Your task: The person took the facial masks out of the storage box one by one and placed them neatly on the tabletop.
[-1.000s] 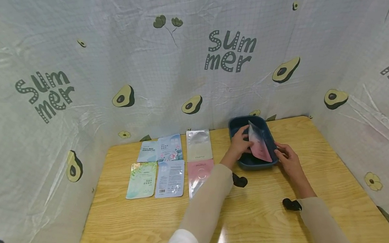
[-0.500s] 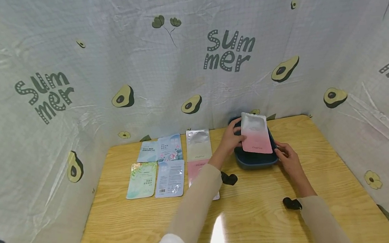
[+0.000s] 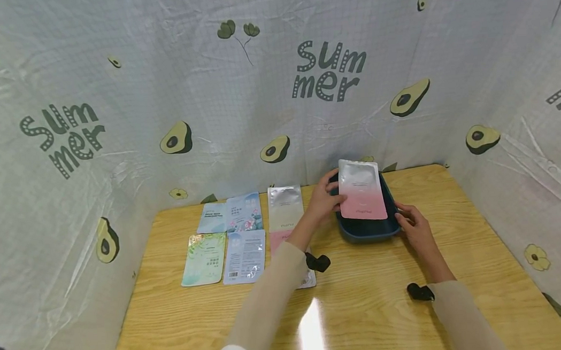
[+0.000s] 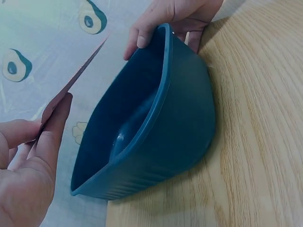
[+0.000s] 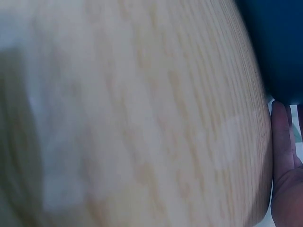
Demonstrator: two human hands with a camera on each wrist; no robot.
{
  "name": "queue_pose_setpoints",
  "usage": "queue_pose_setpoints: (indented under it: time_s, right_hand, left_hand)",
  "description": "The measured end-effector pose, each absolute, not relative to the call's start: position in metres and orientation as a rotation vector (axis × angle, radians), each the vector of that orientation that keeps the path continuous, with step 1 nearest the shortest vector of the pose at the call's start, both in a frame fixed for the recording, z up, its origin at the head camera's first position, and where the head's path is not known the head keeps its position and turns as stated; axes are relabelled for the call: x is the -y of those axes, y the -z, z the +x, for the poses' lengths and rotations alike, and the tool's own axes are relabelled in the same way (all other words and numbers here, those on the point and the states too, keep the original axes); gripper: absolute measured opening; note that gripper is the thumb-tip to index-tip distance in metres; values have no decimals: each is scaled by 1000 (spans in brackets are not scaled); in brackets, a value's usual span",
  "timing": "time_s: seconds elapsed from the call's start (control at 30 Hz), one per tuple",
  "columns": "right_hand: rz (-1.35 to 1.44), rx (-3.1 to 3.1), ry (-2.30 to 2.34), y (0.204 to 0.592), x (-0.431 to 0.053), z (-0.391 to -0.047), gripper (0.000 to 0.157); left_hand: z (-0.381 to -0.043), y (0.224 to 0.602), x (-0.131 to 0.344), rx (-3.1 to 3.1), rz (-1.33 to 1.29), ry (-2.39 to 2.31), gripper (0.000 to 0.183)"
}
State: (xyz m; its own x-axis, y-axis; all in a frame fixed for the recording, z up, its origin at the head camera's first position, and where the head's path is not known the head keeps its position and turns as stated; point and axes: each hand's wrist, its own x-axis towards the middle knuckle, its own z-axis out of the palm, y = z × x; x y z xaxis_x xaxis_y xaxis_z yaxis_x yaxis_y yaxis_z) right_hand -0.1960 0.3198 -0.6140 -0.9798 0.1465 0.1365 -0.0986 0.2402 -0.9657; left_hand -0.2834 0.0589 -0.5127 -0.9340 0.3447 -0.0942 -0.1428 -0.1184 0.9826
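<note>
A silver-to-pink face mask packet [image 3: 362,191] is pinched at its left edge by my left hand [image 3: 321,200], over the dark blue plastic bin [image 3: 368,235]. In the left wrist view the packet [image 4: 78,74] appears nearly edge-on, between the thumb and fingers, apart from the bin's rim. My right hand [image 3: 416,230] grips the bin's right front side. Seen from the left wrist, that right hand [image 4: 173,16] has digits on both sides of the rim. The right wrist view catches only part of the hand [image 5: 284,179], under the bin's wall [image 5: 279,56].
Left of the bin lie a cream-silver packet [image 3: 285,207] and a pink packet [image 3: 281,241], partly covered by the left arm. Further left are a pale blue packet [image 3: 211,218], a flowered blue one [image 3: 244,212], a green one [image 3: 203,259] and a lavender one [image 3: 244,256].
My left hand has lifted the pink packet from inside the bin, turned its printed face toward the head camera and drawn it leftward. The right hand stays on the bin.
</note>
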Motion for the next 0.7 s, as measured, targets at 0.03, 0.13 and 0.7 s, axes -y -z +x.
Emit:
queue_pose_setpoints:
  time_s: [0.03,0.13,0.7]
  right_hand:
    - [-45,2308,-1826,614,-320,-196,45]
    - [-47,2322,-1808,614,-320,-196,46]
    - [-34,2365,-1745,609,-318,-194,45]
  left_hand:
    - [-283,512,-57,-1830,221,-2128,80]
    - [-280,511,-51,-1819,205,-2149,80]
    - [-271,514,-15,-1838,209,-2168,81]
